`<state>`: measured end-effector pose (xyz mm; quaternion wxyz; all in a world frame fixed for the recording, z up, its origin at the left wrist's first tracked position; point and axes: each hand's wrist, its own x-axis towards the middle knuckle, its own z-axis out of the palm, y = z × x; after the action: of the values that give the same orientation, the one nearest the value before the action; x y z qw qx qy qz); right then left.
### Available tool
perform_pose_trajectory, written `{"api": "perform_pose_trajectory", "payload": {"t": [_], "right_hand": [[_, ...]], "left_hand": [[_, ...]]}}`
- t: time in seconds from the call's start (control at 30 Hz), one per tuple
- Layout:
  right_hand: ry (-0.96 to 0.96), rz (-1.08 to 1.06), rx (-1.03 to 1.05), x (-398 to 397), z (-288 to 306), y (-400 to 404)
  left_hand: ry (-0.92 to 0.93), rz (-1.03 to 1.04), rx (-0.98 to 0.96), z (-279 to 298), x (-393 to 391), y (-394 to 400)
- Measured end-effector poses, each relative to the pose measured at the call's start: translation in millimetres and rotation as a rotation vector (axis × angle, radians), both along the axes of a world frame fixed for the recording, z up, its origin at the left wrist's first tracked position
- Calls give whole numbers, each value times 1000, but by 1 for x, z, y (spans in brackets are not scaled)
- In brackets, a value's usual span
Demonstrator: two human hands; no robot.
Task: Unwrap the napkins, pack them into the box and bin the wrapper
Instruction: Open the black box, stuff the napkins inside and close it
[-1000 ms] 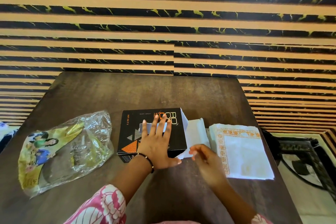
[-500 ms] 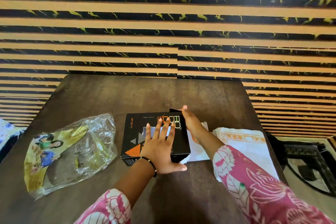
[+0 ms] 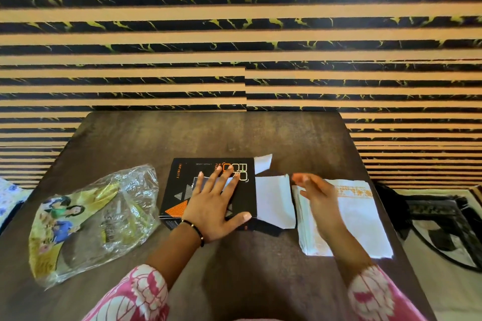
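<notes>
- The clear wrapper (image 3: 91,219), crumpled and printed yellow, lies on the table's (image 3: 234,133) left side.
- The white napkins (image 3: 362,219) sit stacked on the right, with an orange border.
- The black box (image 3: 182,185) lies centre, white flaps open toward the napkins.
- The left hand (image 3: 214,206) presses flat on the box, fingers spread.
- The right hand (image 3: 317,197) hovers blurred over the stack, fingers loosely spread, holding nothing.

Right hand (image 3: 317,197) motion-blurred, grip unclear; hides part of napkins (image 3: 362,219). Box (image 3: 208,174) contents hidden.
</notes>
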<state>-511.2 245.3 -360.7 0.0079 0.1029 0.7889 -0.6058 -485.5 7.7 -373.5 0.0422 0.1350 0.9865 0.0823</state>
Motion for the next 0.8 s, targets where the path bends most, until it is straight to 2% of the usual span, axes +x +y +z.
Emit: {"api": "perform_pose_trajectory", "payload": {"t": [0.07, 0.13, 0.2, 0.27, 0.33, 0.4, 0.5, 0.57, 0.63, 0.7, 0.8], "right_hand": [[43, -69, 70, 19, -7, 39], [28, -186, 236, 28, -20, 72], [-104, -298, 522, 29, -32, 101], [-334, -296, 619, 27, -43, 121], [-479, -231, 584, 26, -49, 131], [-488, -197, 528, 24, -51, 133], [-495, -177, 410, 14, -47, 134], [-487, -189, 296, 9, -44, 139], [-488, -200, 103, 10, -37, 142], [-527, -182, -71, 15, -32, 142], [-571, -141, -151, 20, -34, 140]], "left_hand": [[-22, 15, -3, 3, -1, 3], [-28, 79, 102, 13, 0, 16], [29, 74, 262, 23, 4, 43], [71, -24, 418, 29, 12, 79], [-44, -103, 486, 29, 23, 116], [-289, -105, 425, 15, 30, 144], [-539, 43, 334, -23, 36, 165], [-553, 161, 337, -38, 37, 173], [-474, 246, 326, -44, 32, 179], [-415, 352, 406, -44, 30, 184], [-437, 460, 537, -42, 29, 190]]}}
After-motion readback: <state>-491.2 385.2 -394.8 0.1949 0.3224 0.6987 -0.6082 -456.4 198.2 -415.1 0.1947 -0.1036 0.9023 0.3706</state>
